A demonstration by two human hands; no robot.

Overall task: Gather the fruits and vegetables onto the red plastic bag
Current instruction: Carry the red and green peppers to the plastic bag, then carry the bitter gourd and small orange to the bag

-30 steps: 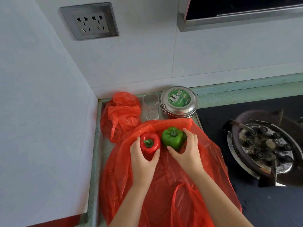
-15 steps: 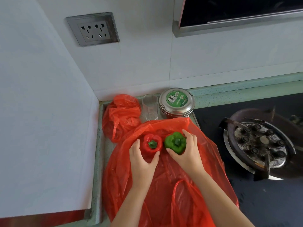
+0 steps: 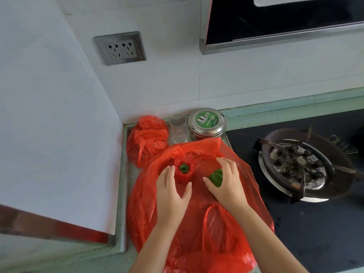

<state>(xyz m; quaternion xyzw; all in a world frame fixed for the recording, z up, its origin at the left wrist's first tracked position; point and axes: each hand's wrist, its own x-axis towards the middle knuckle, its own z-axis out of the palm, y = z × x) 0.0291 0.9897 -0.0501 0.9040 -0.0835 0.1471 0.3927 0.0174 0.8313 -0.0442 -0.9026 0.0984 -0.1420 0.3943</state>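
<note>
A red plastic bag [image 3: 246,196] lies spread flat on the counter in front of me. A red bell pepper [image 3: 184,171] stands upright on its far part, green stem up. My left hand [image 3: 171,194] holds the pepper from the near left, fingers along its side and thumb under its near right edge. A green bell pepper [image 3: 216,177] lies on the bag to the right, a gap apart from the red one. My right hand [image 3: 228,186] grips it, with the fingers curled over its top hiding most of it.
A second, bunched red bag [image 3: 146,138] sits in the back left corner, beside a clear glass [image 3: 178,129] and a round steel tin [image 3: 206,123]. A gas burner [image 3: 297,166] on the black hob lies to the right. White walls close the left and back.
My right hand has drawn the green pepper rightward and nearer, away from the red pepper, and covers it more. The left hand has slid slightly toward me. My view has tilted up.
</note>
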